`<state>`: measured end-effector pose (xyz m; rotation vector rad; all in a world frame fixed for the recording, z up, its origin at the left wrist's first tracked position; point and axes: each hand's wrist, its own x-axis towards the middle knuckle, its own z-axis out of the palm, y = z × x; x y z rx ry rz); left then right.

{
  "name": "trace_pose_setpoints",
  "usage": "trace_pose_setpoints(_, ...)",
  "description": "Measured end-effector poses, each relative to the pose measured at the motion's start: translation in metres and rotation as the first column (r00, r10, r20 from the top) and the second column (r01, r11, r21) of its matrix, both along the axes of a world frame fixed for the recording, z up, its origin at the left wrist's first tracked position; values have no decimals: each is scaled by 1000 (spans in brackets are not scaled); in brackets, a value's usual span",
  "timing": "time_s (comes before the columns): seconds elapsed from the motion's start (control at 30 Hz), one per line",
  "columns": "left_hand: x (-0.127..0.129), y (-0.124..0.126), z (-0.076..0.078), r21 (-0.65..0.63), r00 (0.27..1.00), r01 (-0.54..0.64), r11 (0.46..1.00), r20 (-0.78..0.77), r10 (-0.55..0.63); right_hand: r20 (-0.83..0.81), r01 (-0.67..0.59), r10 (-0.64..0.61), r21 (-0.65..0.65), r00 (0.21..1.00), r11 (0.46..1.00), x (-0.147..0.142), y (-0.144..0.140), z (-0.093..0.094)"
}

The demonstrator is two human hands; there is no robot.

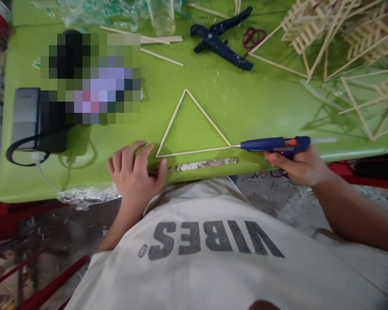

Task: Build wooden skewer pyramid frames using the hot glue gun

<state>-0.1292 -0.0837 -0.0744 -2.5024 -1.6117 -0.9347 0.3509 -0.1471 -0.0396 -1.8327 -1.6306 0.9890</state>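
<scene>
My right hand [302, 165] is wrapped round the handle of a blue hot glue gun [265, 145], with a pale glue stick [323, 140] poking out of its back end. The metal nozzle meets the right corner of a triangle of thin wooden sticks [194, 151] lying flat on the green table [194, 77]. Resting on the tabletop by the triangle's left corner, my left hand [134, 165] has its fingers spread and holds nothing. Between the triangle and the table's front edge lies a worn, glue-marked flat strip [203, 164], its left end close to my left thumb.
Blue cutters [223, 41] and loose sticks [161, 57] lie farther back, near a clear cup [161, 17] and plastic bags [97, 13]. Stick frames [326, 38] crowd the right. A grey power bank [26, 118] with a cable sits left, beside a blurred-out patch.
</scene>
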Motion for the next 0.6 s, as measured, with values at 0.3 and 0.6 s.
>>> trace_pose_setpoints(0.3,1,-2,1,-82,1000,-20,996,10,21,-33,-7,8,27,999,1000,-5,2,2)
trace_pose_setpoints(0.6,2,-2,1,-86,999,-34,996,8,35,-16,-85,88,121,996,989,-11,6,8)
